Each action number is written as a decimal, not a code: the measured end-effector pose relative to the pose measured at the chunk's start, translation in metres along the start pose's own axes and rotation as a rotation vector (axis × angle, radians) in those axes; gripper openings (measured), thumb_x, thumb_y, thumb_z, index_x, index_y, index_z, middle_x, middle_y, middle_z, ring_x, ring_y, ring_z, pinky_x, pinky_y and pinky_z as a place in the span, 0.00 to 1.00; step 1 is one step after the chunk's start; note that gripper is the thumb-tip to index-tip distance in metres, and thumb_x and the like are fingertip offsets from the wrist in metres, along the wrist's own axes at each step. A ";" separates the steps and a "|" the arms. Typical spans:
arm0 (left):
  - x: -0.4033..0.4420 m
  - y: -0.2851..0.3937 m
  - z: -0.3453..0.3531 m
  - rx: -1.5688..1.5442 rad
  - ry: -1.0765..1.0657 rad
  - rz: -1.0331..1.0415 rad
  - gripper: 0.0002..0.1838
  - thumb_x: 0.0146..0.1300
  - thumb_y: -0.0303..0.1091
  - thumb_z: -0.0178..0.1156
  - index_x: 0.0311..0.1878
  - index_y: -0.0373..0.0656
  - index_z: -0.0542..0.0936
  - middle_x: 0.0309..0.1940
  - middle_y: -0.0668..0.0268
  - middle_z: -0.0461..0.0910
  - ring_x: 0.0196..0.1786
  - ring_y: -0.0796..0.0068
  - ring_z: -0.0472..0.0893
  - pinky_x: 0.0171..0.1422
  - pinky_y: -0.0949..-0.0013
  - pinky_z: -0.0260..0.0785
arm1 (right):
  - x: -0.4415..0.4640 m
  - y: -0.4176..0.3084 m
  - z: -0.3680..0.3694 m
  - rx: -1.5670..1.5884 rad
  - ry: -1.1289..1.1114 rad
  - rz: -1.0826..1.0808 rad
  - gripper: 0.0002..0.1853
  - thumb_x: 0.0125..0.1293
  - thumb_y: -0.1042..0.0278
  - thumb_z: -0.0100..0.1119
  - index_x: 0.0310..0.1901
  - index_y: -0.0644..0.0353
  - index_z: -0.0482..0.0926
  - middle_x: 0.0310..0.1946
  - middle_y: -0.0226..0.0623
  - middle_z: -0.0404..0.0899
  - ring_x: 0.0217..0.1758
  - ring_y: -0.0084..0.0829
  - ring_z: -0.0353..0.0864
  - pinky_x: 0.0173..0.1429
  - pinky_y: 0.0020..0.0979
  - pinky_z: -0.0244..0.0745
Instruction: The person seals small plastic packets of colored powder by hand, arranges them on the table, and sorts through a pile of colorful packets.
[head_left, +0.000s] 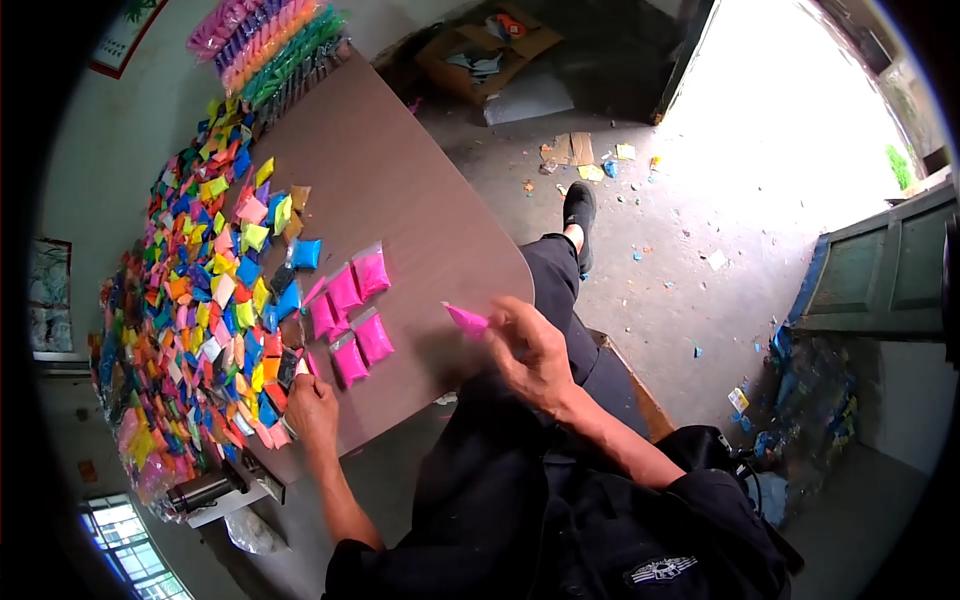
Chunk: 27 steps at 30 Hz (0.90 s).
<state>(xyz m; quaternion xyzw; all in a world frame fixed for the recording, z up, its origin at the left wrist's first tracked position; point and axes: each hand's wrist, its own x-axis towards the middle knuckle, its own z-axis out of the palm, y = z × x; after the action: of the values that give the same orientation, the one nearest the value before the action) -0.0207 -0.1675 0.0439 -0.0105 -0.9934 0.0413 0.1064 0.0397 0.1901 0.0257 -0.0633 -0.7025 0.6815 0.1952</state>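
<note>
My right hand (pixel 532 352) is raised over the table's near edge, its fingers pinching a bright pink packet (pixel 467 320) by one end. My left hand (pixel 312 408) rests at the near side of a heap of small coloured packets (pixel 215 300), fingers closed together. A pale bit shows at its fingertips, too small to name. Between the hands, several pink packets (pixel 374 338) lie in two rough rows on the brown table (pixel 430 210). A blue packet (pixel 305 253) and a black packet (pixel 289 367) lie along the heap's edge.
Bundled rows of coloured bags (pixel 275 45) stand at the table's far end. A cardboard box (pixel 488 50) sits on the floor behind. Scraps and flattened cardboard (pixel 568 149) litter the floor near the bright doorway. A metallic cylinder (pixel 200 490) is at the table's lower left corner.
</note>
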 end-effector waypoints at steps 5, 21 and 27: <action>-0.004 -0.014 -0.004 -0.090 0.075 0.001 0.06 0.66 0.28 0.60 0.34 0.35 0.78 0.30 0.50 0.83 0.34 0.50 0.85 0.38 0.52 0.76 | -0.002 0.005 -0.006 -0.059 0.019 0.072 0.24 0.64 0.80 0.67 0.62 0.62 0.78 0.37 0.41 0.78 0.33 0.32 0.82 0.40 0.29 0.78; -0.010 0.190 -0.025 -1.315 -0.576 -0.148 0.07 0.75 0.26 0.58 0.53 0.37 0.78 0.30 0.65 0.82 0.29 0.78 0.81 0.34 0.73 0.73 | -0.007 -0.006 -0.014 -0.541 0.009 -0.022 0.16 0.60 0.69 0.76 0.50 0.55 0.85 0.29 0.36 0.78 0.27 0.31 0.81 0.33 0.30 0.77; -0.006 0.200 -0.022 -0.933 -0.224 0.253 0.06 0.71 0.25 0.61 0.47 0.38 0.83 0.39 0.53 0.86 0.41 0.49 0.85 0.44 0.56 0.78 | -0.006 0.003 -0.016 -0.566 -0.026 -0.175 0.18 0.58 0.63 0.77 0.50 0.49 0.85 0.45 0.37 0.77 0.38 0.34 0.83 0.36 0.33 0.79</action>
<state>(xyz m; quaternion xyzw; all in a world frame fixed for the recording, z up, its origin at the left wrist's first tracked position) -0.0078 0.0331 0.0468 -0.1729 -0.9023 -0.3943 -0.0231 0.0510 0.2032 0.0216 -0.0457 -0.8699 0.4397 0.2187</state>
